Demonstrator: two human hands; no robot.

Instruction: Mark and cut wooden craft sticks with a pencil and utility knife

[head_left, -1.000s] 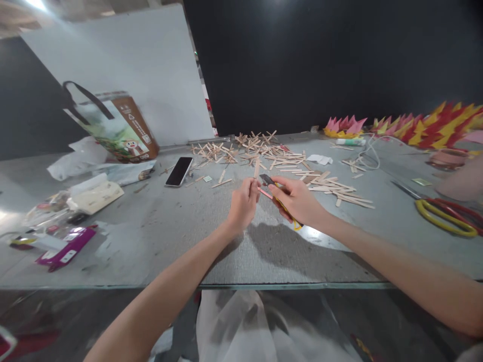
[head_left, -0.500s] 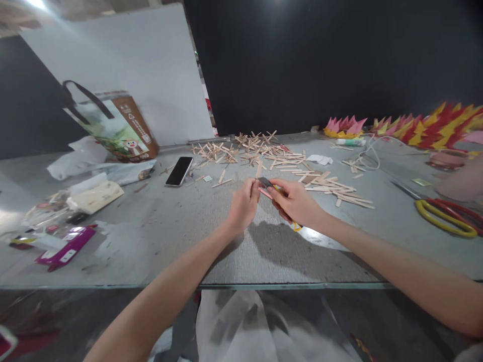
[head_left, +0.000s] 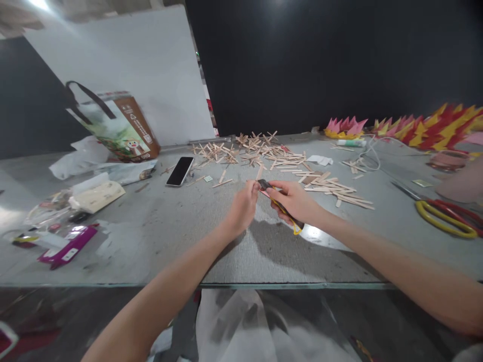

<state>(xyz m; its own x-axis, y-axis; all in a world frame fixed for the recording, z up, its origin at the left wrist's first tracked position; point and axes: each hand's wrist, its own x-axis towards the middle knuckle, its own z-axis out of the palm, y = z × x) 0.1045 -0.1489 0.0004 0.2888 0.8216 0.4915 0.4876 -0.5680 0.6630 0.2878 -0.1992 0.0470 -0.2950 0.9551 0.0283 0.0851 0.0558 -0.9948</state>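
Note:
My left hand (head_left: 243, 206) is closed in a pinch on a wooden craft stick (head_left: 259, 173) that stands up from its fingertips. My right hand (head_left: 296, 201) is wrapped round a black and yellow utility knife (head_left: 281, 207), whose tip meets the stick at the left fingers. Both hands hover just above the grey table (head_left: 241, 251), close to its middle. Behind them lie loose wooden sticks (head_left: 328, 188) and a heap of sticks joined into crosses (head_left: 241, 146).
A black phone (head_left: 180, 171) lies left of the hands. A printed bag (head_left: 116, 125), plastic wrappers and a purple packet (head_left: 66, 246) fill the left side. Yellow-handled scissors (head_left: 445, 213) and red-yellow paper shapes (head_left: 433, 125) are on the right.
The knife's tip has slid down along the stick toward my left fingers, and the right hand has tilted so the yellow tail shows lower. The left hand has barely moved.

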